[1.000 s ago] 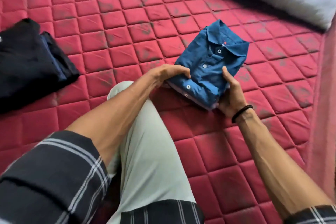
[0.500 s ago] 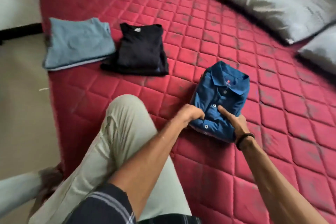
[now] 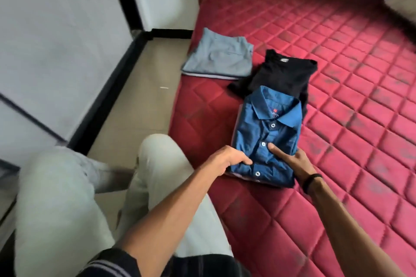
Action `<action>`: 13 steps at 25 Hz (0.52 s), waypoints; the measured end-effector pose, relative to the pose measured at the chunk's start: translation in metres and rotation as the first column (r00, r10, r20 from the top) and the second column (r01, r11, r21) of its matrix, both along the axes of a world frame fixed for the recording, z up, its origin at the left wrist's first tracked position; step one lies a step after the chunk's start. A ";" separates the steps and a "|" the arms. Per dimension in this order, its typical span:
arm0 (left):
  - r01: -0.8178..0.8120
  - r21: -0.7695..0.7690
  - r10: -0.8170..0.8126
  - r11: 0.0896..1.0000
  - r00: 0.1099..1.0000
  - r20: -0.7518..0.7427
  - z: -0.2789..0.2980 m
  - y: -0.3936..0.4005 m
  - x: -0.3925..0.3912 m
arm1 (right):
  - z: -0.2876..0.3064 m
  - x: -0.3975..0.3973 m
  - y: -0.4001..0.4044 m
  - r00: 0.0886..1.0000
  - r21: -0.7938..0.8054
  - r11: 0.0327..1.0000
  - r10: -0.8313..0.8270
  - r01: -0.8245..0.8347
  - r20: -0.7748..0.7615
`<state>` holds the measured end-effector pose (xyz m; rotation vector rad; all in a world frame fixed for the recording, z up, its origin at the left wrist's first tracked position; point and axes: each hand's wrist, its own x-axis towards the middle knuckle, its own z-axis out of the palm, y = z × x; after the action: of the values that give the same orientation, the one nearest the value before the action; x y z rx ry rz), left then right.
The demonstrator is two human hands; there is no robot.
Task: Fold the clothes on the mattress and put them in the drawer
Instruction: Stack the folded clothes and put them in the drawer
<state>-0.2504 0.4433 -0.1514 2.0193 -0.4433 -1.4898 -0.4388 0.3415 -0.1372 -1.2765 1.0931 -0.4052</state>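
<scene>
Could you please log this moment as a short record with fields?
surface: red quilted mattress
held item: folded blue shirt, its collar end overlapping the black garment
left hand: fingers curled over the shirt's near left edge
right hand: thumb on top by the buttons, grips the right edge
other folded: black garment; grey garment
drawer: not in view

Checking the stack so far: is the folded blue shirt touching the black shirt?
Touching. The head view shows the blue shirt's collar end overlapping the black shirt's near edge, no red mattress between them.
</scene>
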 end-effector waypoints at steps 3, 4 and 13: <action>0.062 -0.098 -0.048 0.993 0.989 0.139 0.021 0.017 0.023 | 0.039 0.015 -0.007 0.930 -0.291 0.956 -0.141 0.038 -0.341; 0.093 -0.132 -0.055 0.987 0.963 0.264 0.034 0.023 0.038 | 0.054 0.028 -0.013 0.861 -0.518 0.856 -0.264 0.002 -0.434; -0.126 -0.304 0.315 0.944 0.616 0.722 0.156 0.213 0.206 | 0.132 0.322 0.156 0.840 -0.861 0.241 0.442 -0.448 -0.313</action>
<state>-0.0443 0.6565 0.0043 2.3340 -0.6238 -0.3252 -0.1167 0.4975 -0.0047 -2.5393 0.3378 -0.5946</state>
